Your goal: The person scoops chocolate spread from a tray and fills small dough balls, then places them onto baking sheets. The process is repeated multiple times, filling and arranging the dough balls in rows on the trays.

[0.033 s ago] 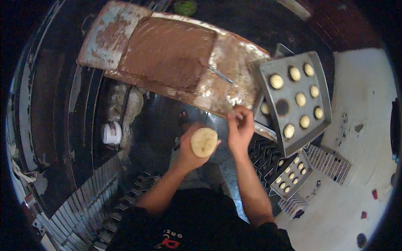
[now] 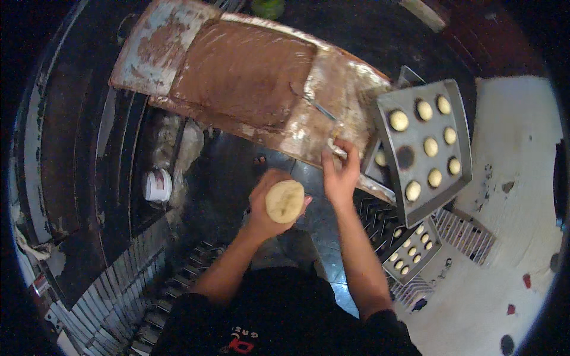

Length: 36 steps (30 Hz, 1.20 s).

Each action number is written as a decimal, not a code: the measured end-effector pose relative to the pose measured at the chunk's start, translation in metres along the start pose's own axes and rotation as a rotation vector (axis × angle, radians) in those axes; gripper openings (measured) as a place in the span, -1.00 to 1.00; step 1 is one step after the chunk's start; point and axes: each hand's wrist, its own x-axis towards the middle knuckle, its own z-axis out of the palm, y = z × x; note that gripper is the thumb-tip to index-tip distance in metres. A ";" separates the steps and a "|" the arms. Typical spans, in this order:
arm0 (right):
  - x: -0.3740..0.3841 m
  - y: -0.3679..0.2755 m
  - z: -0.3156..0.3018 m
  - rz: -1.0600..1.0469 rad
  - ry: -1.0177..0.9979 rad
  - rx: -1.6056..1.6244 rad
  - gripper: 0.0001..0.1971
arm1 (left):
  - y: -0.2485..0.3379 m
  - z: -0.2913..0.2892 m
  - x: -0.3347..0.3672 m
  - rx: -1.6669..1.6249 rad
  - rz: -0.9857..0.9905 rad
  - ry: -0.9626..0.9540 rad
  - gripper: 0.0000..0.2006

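Observation:
My left hand (image 2: 265, 202) is wrapped round a pale, smooth dough ball (image 2: 285, 202), its top facing up and marked with a slight crease. It is held over the floor, short of the table's near edge. My right hand (image 2: 342, 172) is at that edge, its fingers curled toward the thumb. Something whitish shows by the fingertips; whether it is a bit of dough or flour on the table behind is unclear. Beyond this hand, a thin metal-bladed tool (image 2: 320, 108) lies on the worktable (image 2: 297, 141) beside a wide, flat layer of brown paste (image 2: 243, 71).
A dark baking tray (image 2: 407, 133) with several dough balls rests tilted over the table's right end, another tray partly beneath it. Lower right, a smaller-looking tray (image 2: 423, 255) of dough balls sits by metal racks (image 2: 463, 234). A white tub (image 2: 157, 186) stands at left.
The table and trays have shifted slightly right in view. My left hand, still holding the dough ball, is a little further left, and my right hand reaches slightly farther over the table edge.

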 end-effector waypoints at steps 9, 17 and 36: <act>0.070 0.034 0.053 -0.301 -0.161 -0.461 -0.74 | -0.063 -0.156 0.071 0.102 -0.247 0.199 -0.50; 0.092 -0.086 0.052 -0.446 -0.684 -0.764 -0.57 | -0.082 -0.188 0.078 -0.009 -0.467 0.099 -0.46; 0.071 -0.157 0.082 -0.337 -0.668 0.120 -0.88 | -0.047 -0.139 0.102 -0.156 -0.368 0.066 -0.52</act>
